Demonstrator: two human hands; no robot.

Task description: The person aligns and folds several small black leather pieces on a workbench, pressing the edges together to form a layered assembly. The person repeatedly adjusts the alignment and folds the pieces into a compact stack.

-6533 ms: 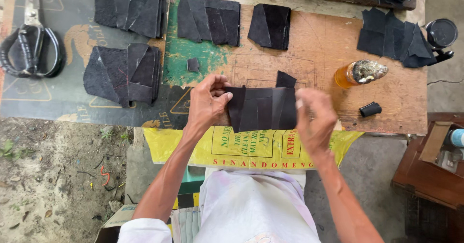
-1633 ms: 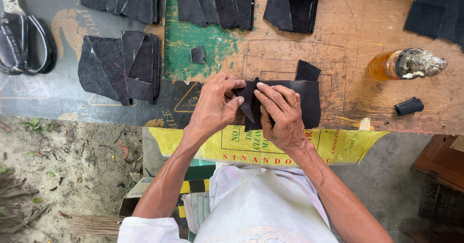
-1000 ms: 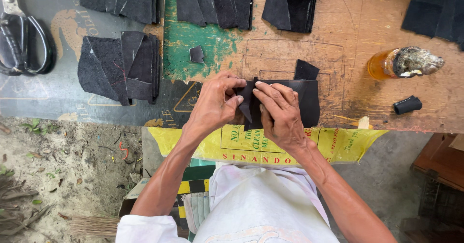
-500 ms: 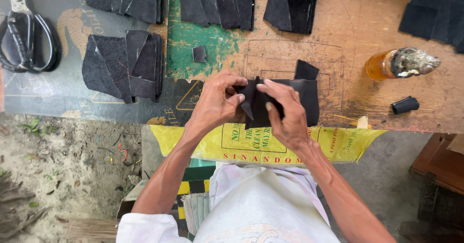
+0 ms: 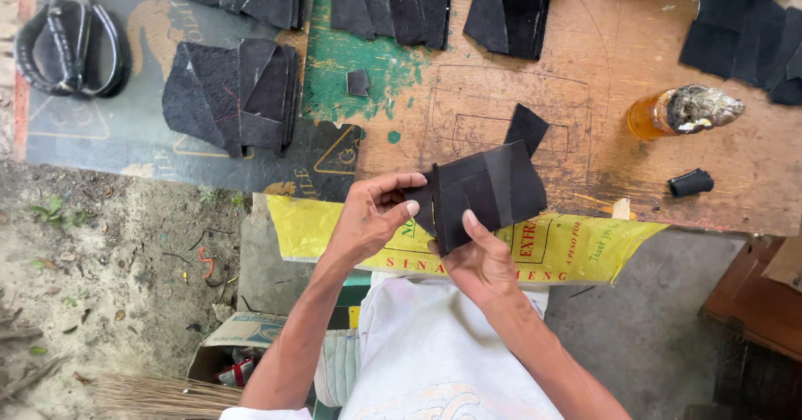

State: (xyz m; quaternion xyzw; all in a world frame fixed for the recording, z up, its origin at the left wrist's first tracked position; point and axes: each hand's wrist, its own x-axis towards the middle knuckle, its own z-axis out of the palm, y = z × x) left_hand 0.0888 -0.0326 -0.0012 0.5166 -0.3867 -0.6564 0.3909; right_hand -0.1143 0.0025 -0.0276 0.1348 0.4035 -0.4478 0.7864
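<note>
Both grips are closed on one folded piece of black leather-like sheet (image 5: pixel 489 193), held just above the near edge of the surface (image 5: pixel 585 94): the left hand (image 5: pixel 372 219) pinches its left edge with thumb and fingers, the right hand (image 5: pixel 476 257) holds it from below, thumb pressed on its face. A small black offcut (image 5: pixel 526 127) lies just behind it. Stacks of similar black pieces (image 5: pixel 238 94) sit toward the far left, more along the far edge (image 5: pixel 393 2) and at the far right corner (image 5: pixel 748 40). Black-handled scissors (image 5: pixel 71 40) rest at the far left. An amber glue bottle (image 5: pixel 672 112) and a small black cap (image 5: pixel 692 183) lie to the right. A yellow plastic sack (image 5: pixel 551 249) hangs over the near edge.
</note>
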